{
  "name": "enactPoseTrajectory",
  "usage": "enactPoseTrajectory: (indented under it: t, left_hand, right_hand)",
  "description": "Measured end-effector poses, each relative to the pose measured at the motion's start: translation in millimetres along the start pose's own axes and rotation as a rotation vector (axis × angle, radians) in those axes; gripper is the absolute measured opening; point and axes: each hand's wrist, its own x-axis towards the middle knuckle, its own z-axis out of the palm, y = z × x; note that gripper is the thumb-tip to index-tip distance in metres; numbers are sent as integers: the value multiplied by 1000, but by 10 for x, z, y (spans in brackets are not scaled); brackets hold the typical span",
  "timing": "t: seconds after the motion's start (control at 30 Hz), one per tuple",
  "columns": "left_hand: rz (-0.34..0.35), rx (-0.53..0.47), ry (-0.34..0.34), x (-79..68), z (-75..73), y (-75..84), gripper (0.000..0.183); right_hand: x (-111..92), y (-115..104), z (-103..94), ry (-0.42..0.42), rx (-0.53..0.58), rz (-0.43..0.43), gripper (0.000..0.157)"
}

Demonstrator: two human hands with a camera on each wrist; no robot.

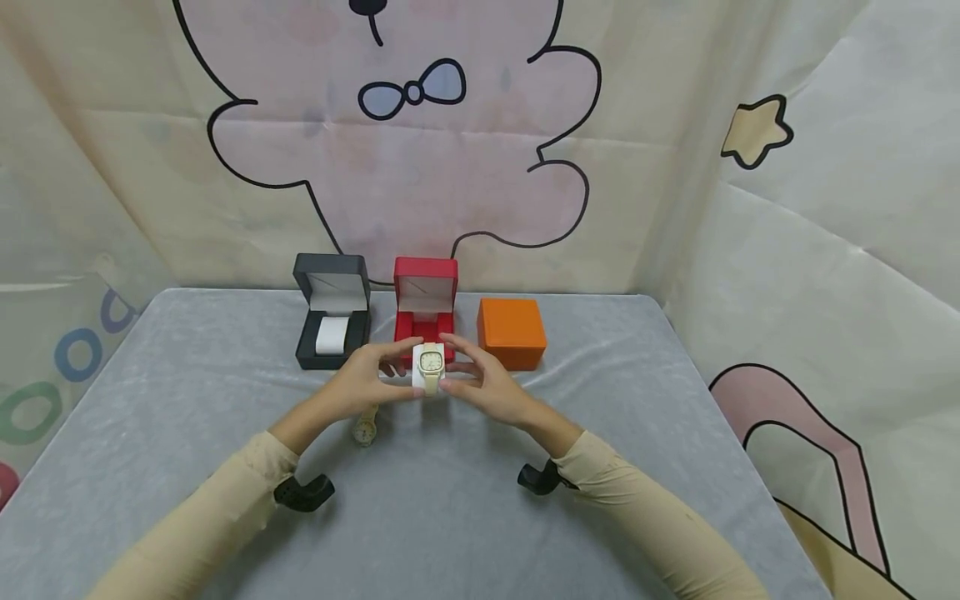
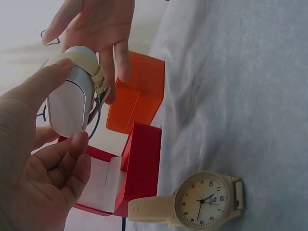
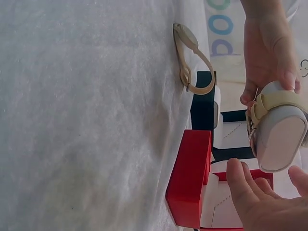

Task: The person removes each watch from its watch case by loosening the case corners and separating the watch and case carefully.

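Observation:
A white watch cushion [image 2: 66,108] with a cream-strapped watch [image 1: 431,362] wrapped round it is held up between the two hands, its squarish dial facing the head camera. My left hand [image 1: 365,379] pinches one end of it, thumb lying on the strap in the left wrist view. On the other side, my right hand [image 1: 491,387] is spread around the cushion's end, fingers and thumb apart and close to its edge. Behind the hands stands an open red watch box [image 1: 425,287]. A second watch with a round dial [image 2: 202,201] lies on the table below the left wrist.
An open black watch box [image 1: 332,275] with a white cushion [image 1: 332,336] inside stands left of the red one. To its right is a closed orange box [image 1: 512,332]. Grey cloth covers the table [image 1: 450,517], and a printed curtain [image 1: 487,167] hangs behind.

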Motion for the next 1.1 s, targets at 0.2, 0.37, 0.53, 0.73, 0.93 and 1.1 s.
enactPoseTrajectory:
  t: [0.2, 0.37, 0.53, 0.73, 0.93, 1.1]
  left_hand:
    - [32, -1, -10, -19, 43, 44, 76]
    - [44, -2, -1, -35, 63, 84, 76]
    - [43, -9, 2, -48, 67, 103, 76]
    - [40, 9, 15, -50, 90, 106, 79]
    - [38, 8, 17, -43, 105, 106, 78]
    - [30, 22, 9, -42, 114, 120, 76]
  right_hand:
    - [-20, 12, 24, -7, -5, -15, 70]
    - [-25, 14, 43, -25, 7, -24, 70]
    - [-19, 8, 50, -40, 19, -45, 69]
    - [-18, 14, 49, -39, 4, -67, 66]
    - [-14, 29, 46, -53, 42, -57, 68]
    - [0, 46, 59, -68, 77, -53, 70]
